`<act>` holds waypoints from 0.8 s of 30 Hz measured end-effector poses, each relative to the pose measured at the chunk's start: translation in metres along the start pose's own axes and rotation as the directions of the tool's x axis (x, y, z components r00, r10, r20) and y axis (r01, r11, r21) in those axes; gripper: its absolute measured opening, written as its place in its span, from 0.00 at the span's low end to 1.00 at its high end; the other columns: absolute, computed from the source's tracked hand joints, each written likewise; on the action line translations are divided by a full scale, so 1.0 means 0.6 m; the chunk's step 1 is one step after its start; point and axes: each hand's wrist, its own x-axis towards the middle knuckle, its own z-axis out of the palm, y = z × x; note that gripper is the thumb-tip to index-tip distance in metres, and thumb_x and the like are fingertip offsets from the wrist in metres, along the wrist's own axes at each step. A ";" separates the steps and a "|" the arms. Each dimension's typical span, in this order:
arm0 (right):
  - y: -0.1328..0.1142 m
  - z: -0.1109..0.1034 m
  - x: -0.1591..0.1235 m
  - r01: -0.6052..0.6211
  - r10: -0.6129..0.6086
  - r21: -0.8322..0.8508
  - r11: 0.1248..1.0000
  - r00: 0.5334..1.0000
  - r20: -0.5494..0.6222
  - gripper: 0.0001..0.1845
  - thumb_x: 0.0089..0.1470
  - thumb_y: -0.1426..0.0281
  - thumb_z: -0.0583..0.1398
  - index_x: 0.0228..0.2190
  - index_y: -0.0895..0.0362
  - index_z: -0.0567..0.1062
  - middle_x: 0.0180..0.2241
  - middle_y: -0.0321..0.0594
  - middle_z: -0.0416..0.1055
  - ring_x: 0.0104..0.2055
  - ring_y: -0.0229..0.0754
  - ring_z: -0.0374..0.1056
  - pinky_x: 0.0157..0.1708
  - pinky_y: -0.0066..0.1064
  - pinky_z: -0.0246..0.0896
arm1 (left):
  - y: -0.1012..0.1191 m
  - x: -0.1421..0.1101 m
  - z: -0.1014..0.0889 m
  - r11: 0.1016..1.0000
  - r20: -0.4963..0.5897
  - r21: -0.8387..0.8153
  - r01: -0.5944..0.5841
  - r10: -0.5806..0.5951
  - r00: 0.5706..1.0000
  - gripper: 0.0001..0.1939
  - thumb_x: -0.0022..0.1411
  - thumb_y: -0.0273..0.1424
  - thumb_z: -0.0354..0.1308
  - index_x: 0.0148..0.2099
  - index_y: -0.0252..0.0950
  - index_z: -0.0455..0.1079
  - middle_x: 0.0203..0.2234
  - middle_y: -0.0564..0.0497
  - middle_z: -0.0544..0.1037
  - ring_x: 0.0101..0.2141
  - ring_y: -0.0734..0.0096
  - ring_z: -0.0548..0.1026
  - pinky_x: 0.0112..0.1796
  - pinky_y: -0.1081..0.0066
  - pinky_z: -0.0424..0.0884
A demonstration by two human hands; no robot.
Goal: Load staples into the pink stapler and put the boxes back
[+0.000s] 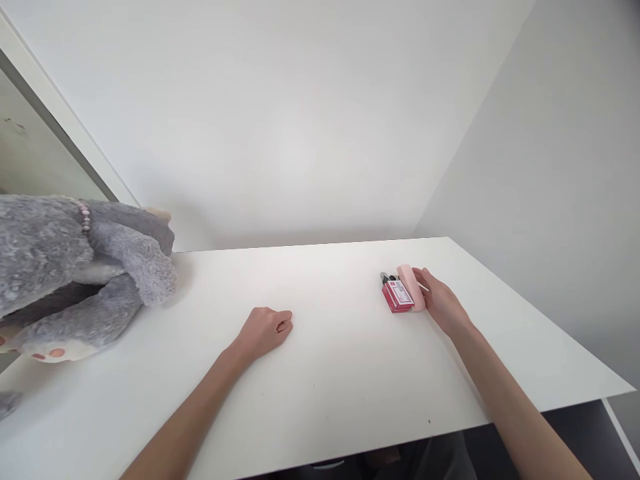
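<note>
My left hand (267, 331) rests on the white table (320, 373) in a loose fist, and nothing shows in it. Over on the right, my right hand (439, 300) has its fingers curved around the outer side of a pink, rounded oblong case (411, 288), partly hiding it. A thin white strip shows between that case and my fingers. Against the case's left side is a small red box (397, 295) with a white label on top. Small dark and metallic items (385, 277) stick out behind the box; their kind is too small to tell.
At the left of the table a large grey plush toy (115, 267) lies on its side, wearing a pink bead string (85, 217). White walls (290, 120) rise behind and to the right. The table's front edge runs close to my body.
</note>
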 end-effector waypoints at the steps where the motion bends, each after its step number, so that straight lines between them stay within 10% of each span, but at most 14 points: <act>1: -0.002 0.002 -0.001 -0.001 0.001 -0.004 1.000 1.000 0.003 0.31 0.65 0.43 0.56 0.57 0.48 0.77 0.69 0.42 0.66 0.68 0.55 0.68 0.63 0.47 0.70 | 0.000 0.000 0.000 1.000 -0.001 0.000 -0.002 0.002 1.000 0.15 0.57 0.25 0.46 0.29 0.38 0.38 0.22 0.56 0.40 0.26 0.71 0.38 0.30 0.64 0.38; 24: -0.002 0.081 -0.009 0.045 -0.040 -0.034 0.998 0.990 0.138 0.31 0.65 0.44 0.55 0.57 0.49 0.78 0.62 0.42 0.76 0.63 0.54 0.72 0.59 0.43 0.72 | -0.004 0.000 0.006 1.000 -0.013 -0.019 -0.017 0.016 1.000 0.16 0.56 0.24 0.46 0.29 0.38 0.37 0.22 0.56 0.39 0.27 0.70 0.38 0.30 0.63 0.38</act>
